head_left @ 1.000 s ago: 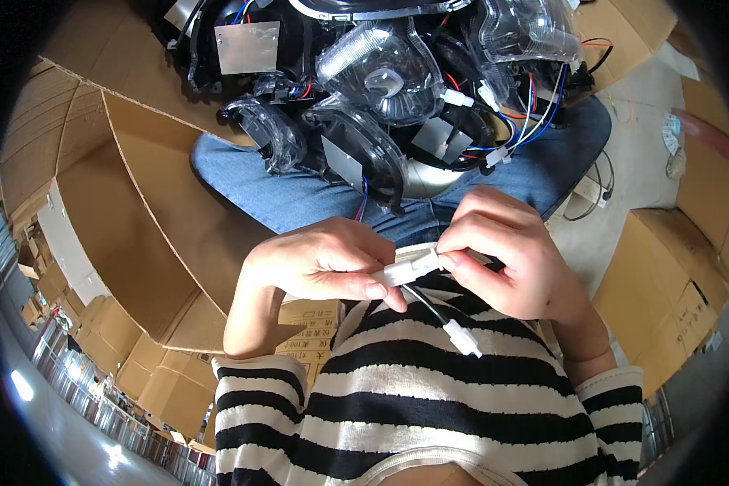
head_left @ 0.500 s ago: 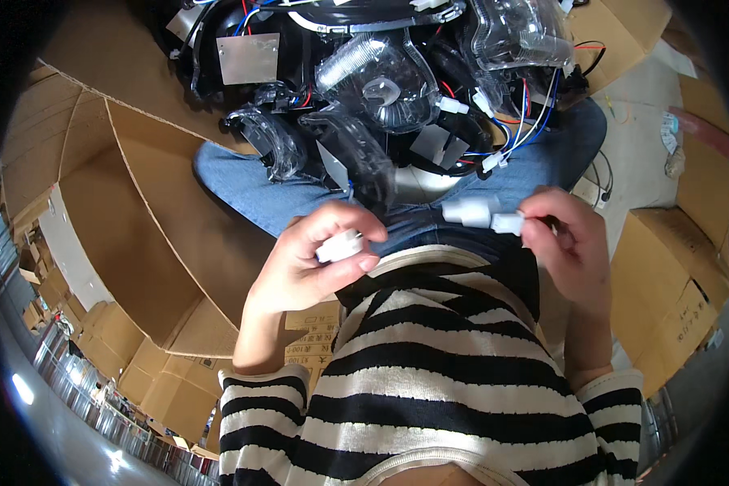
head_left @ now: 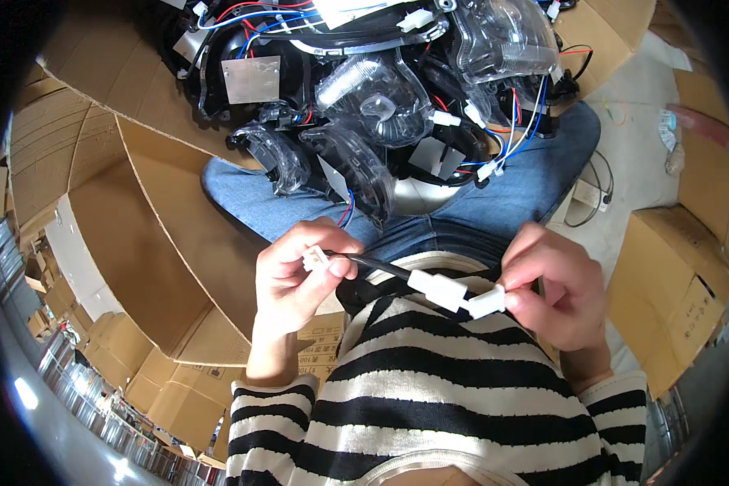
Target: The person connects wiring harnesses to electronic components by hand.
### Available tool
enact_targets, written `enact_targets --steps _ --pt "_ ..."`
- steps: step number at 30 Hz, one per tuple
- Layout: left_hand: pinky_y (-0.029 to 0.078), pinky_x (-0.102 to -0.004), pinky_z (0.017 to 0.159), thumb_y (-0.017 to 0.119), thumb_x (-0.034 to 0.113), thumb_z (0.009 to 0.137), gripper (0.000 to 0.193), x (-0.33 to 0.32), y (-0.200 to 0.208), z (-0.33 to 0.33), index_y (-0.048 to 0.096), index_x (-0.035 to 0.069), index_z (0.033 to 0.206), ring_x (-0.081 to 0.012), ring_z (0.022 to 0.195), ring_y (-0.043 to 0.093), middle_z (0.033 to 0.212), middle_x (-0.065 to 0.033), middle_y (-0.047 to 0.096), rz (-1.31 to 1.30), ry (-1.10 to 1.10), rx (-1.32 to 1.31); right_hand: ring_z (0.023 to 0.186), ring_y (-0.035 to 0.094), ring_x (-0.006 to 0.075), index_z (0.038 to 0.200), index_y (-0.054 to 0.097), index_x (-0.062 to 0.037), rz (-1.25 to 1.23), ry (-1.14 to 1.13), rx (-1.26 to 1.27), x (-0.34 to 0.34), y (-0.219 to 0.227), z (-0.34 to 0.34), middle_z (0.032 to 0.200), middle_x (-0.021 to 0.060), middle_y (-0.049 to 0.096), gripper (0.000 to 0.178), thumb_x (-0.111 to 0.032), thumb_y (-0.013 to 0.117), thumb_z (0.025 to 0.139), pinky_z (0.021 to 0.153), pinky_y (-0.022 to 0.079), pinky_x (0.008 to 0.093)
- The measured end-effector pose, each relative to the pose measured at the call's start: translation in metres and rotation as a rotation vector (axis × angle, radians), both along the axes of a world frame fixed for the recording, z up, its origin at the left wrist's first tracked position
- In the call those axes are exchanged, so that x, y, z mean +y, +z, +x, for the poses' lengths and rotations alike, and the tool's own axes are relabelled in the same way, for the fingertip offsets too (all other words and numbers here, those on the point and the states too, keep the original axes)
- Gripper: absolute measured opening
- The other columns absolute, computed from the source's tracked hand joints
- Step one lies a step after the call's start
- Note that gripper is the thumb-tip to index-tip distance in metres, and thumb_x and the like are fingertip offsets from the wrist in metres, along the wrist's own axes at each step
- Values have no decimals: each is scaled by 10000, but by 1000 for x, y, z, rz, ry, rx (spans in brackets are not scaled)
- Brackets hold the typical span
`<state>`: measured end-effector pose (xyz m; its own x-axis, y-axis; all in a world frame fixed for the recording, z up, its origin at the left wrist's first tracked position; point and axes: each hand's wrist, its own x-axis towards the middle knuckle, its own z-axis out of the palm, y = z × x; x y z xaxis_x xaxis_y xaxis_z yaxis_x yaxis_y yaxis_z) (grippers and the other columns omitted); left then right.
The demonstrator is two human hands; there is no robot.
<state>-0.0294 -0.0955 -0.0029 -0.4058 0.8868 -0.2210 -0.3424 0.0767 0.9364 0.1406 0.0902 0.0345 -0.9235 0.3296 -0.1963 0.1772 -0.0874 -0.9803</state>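
My left hand (head_left: 287, 279) pinches a small white plug connector (head_left: 316, 259) between thumb and fingers. A short black cable (head_left: 377, 265) stretches from there to a white connector block (head_left: 437, 289) over my lap. Touching or very near that block is another white connector (head_left: 488, 302), gripped at its far end by the fingertips of my right hand (head_left: 555, 283). I cannot tell whether the two white pieces are joined. Beyond my hands, clear and black headlight units (head_left: 373, 101) are piled up. Red and blue wires (head_left: 347, 211) hang from one unit near my left hand.
A large cardboard box (head_left: 146, 227) with raised flaps stands at my left. Another box (head_left: 660, 283) is at my right, by a black cable (head_left: 598, 194) on the floor. My jeans-clad legs (head_left: 559, 154) are crossed beneath the headlights, which carry metal plates (head_left: 251, 79) and loose wires.
My right hand has come lower with the white connectors, over my striped top. The black cable now shows stretched between the hands. My left hand still holds its plug.
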Motion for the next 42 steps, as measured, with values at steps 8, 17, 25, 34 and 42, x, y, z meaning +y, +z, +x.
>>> enact_targets --steps 8,17,25,34,42 --pt "425 -217 560 552 -22 749 147 -6 -8 8 534 -13 895 -129 637 525 793 -132 575 71 101 106 555 449 134 727 518 -15 -10 -15 -83 -6 -1 1 675 47 495 71 19 560 681 485 347 240" --pt "374 -215 514 552 -2 731 102 -10 -1 9 547 -21 832 -119 586 484 739 -118 570 66 36 308 561 442 156 721 507 -17 199 29 -43 -11 -5 -4 670 70 475 91 41 544 661 495 346 248" --pt "230 -250 508 483 146 819 193 -95 90 -58 384 62 676 -93 519 234 558 17 232 274 1015 518 536 420 120 763 518 -28 108 -58 -46 1 -10 10 678 58 492 72 -2 546 701 487 334 229" --pt "372 -223 601 550 183 784 172 -251 2 -152 562 31 862 -84 676 463 766 -12 538 -469 1293 936 561 485 129 755 526 -6 11 161 -51 -16 -10 -4 701 62 503 68 37 558 714 479 359 228" --pt "426 -237 682 507 116 819 168 -168 -61 -129 571 -30 871 -129 720 517 791 -78 577 -767 1155 1065 592 504 171 737 520 -9 40 176 -58 -19 -13 -10 694 80 505 74 34 563 695 521 388 263"
